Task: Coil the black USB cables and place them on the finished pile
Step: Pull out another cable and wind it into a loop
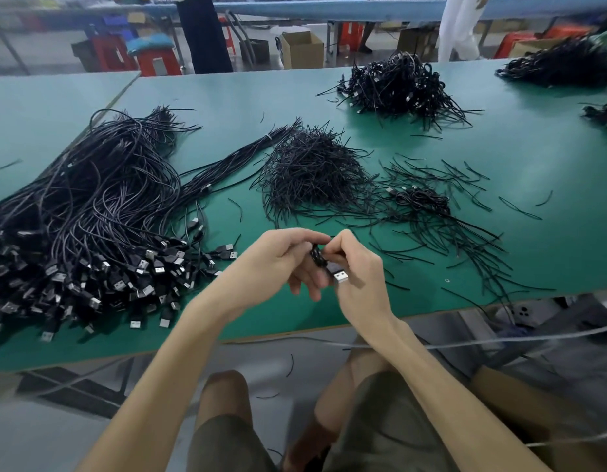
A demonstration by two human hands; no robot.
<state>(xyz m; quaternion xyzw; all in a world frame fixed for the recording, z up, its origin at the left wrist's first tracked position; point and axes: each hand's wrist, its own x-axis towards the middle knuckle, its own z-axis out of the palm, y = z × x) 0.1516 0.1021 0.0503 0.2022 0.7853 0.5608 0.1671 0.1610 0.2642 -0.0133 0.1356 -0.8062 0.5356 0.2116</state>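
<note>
Both hands meet above the near edge of the green table (550,206). My left hand (281,260) and my right hand (358,264) grip one small coiled black USB cable (318,257) between them; its silver plug (340,276) sticks out under my right fingers. A big heap of uncoiled USB cables (91,216) lies at the left, plugs toward me. A pile of coiled cables (397,85) sits at the far centre-right. A heap of thin black ties (312,168) lies in the middle, and one coiled cable (419,198) rests among loose ties to the right.
More dark cable piles (564,64) lie at the far right. Loose ties (465,233) scatter over the right half of the table. Behind the table are cardboard boxes (302,49), red stools (159,61) and standing people. My knees are below the table edge.
</note>
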